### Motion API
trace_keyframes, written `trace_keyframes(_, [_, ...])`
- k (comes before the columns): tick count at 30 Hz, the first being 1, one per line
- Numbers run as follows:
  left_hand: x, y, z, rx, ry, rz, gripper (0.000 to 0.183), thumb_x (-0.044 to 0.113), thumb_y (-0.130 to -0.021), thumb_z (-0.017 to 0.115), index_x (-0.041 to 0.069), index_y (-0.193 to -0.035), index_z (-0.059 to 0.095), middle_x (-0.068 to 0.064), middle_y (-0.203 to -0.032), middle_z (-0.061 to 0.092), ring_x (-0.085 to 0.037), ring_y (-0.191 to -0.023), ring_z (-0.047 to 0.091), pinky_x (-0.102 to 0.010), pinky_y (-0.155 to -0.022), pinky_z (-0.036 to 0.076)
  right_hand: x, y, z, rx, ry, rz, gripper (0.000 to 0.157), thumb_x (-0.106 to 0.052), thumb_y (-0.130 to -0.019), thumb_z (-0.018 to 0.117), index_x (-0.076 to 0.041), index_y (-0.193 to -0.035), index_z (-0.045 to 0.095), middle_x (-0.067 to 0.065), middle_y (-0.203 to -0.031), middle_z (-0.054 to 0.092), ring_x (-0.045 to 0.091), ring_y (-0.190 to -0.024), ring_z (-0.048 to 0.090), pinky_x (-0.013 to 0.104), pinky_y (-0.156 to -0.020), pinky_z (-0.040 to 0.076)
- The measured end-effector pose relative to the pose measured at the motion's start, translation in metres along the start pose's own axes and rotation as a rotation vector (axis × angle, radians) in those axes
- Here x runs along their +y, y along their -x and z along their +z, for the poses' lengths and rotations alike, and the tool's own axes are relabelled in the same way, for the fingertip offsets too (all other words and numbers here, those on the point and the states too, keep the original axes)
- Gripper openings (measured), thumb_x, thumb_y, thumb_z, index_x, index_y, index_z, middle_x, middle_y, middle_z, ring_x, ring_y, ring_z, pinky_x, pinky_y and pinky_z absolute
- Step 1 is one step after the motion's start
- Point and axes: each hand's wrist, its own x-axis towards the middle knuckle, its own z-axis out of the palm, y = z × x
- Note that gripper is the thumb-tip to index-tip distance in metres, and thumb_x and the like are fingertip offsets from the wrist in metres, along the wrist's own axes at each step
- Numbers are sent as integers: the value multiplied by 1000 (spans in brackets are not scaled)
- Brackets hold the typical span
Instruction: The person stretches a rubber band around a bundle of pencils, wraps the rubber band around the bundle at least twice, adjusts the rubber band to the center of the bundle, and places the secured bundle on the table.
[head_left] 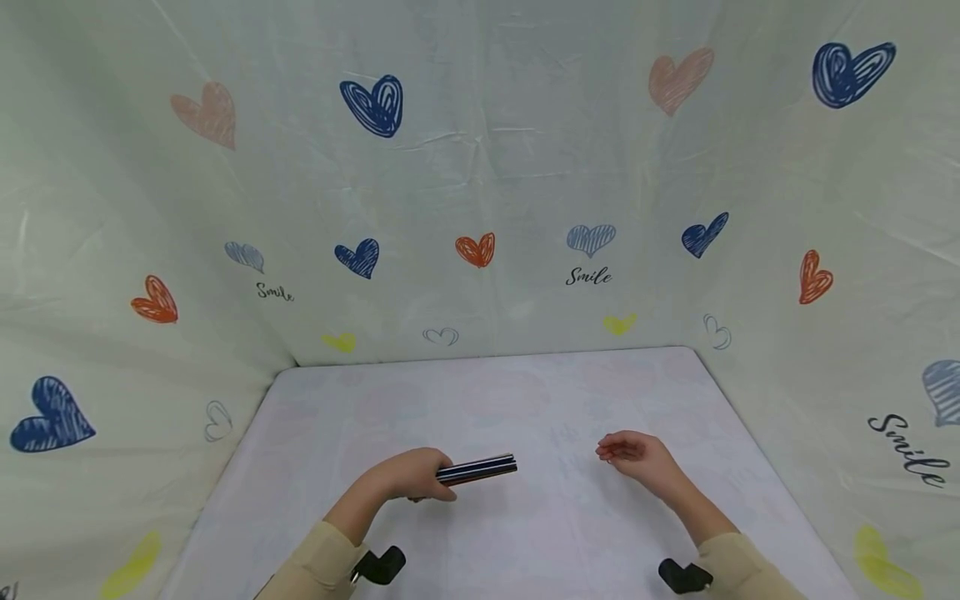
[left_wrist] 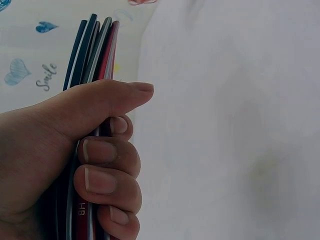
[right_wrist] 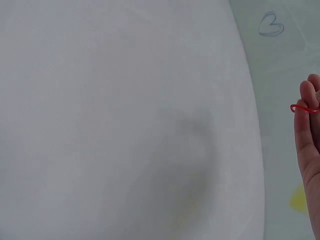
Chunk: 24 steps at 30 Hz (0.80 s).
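A bundle of several pencils (head_left: 480, 469), dark with some red and silvery ones, is gripped in my left hand (head_left: 416, 475) above the table. In the left wrist view the fingers curl round the pencils (left_wrist: 95, 55), with the thumb lying across them; one red pencil bears the letters HB. My right hand (head_left: 637, 457) is raised to the right of the bundle, apart from it. At the right edge of the right wrist view, a thin red rubber band (right_wrist: 301, 108) is held at the fingertips; part of that hand is cut off.
Beneath both hands lies a white table (head_left: 480, 400) with rounded far corners. A pale curtain (head_left: 480, 183) printed with hearts and the word Smile encloses it at the back and sides. Black wrist mounts (head_left: 381, 565) sit at the sleeves.
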Motion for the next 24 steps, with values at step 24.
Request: trace_keyframes(24, [13, 4, -1, 12, -48, 17, 15, 21, -83, 76, 14, -79, 64, 3, -59, 53, -11, -46, 45, -26, -46, 37, -56, -5, 36, -179, -168, -133, 29, 9, -92, 57, 3, -119, 50, 16, -134, 57, 28, -103, 66, 41, -74, 56])
